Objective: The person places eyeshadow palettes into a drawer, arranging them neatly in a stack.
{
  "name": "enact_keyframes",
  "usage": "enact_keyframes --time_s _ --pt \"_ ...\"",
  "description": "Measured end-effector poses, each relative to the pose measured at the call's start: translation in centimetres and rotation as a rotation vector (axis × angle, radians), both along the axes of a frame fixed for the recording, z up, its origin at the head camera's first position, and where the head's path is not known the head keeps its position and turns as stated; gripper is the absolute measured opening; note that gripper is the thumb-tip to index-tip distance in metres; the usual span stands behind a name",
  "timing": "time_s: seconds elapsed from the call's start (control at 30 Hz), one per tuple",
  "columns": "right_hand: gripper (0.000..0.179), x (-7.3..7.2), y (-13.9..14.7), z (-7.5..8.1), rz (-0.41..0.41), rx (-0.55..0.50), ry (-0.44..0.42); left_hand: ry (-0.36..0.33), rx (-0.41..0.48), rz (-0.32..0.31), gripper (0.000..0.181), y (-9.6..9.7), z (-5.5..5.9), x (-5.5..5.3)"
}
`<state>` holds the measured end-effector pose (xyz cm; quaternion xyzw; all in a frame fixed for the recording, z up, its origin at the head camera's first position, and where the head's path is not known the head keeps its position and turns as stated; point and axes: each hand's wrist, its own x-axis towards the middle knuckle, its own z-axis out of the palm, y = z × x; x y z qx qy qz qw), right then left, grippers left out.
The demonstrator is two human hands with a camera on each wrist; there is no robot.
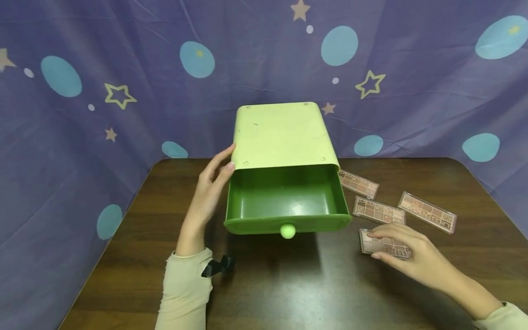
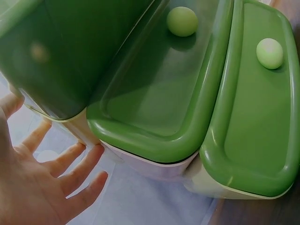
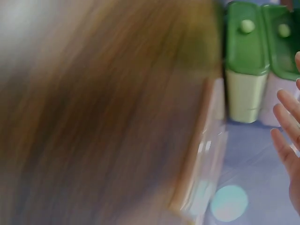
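Note:
A pale yellow-green drawer cabinet (image 1: 284,133) stands on the table with its green top drawer (image 1: 288,224) pulled out, the bare drawer floor showing. At the cabinet's upper left side, my left hand (image 1: 208,190) rests fingertips and thumb near the front corner, fingers spread. To the right, my right hand (image 1: 416,252) is over an eyeshadow palette (image 1: 381,245) with a clear lid. Its index finger and thumb lie near the palette's long edges. In the right wrist view its fingers (image 3: 286,122) look spread, above a blurred palette-like shape (image 3: 199,154).
Three more eyeshadow palettes lie beyond the right hand: one beside the cabinet (image 1: 360,183), one in the middle (image 1: 379,211), one farther right (image 1: 429,213). Two lower drawers with round knobs (image 2: 269,54) are closed. A patterned purple curtain (image 1: 268,55) hangs behind the table.

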<state>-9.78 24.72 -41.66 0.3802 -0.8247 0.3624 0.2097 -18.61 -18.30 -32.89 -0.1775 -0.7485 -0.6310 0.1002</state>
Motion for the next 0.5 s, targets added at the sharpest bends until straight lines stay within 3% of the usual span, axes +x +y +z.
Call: enact_keyframes --time_s 0.17,0.37,0.5 --pt "0.039 -0.7 1.6 -0.8 -0.011 0.079 0.037 -0.002 0.008 -0.004 0.046 0.1 0.0 0.0" --pt "0.048 -1.2 3.2 -1.2 -0.053 0.199 -0.037 0.000 0.007 -0.002 0.047 0.2 0.1 0.0" --pt "0.058 -1.8 4.0 -1.5 -0.075 0.251 -0.037 -0.005 0.001 0.000 0.047 0.1 0.1 0.1"
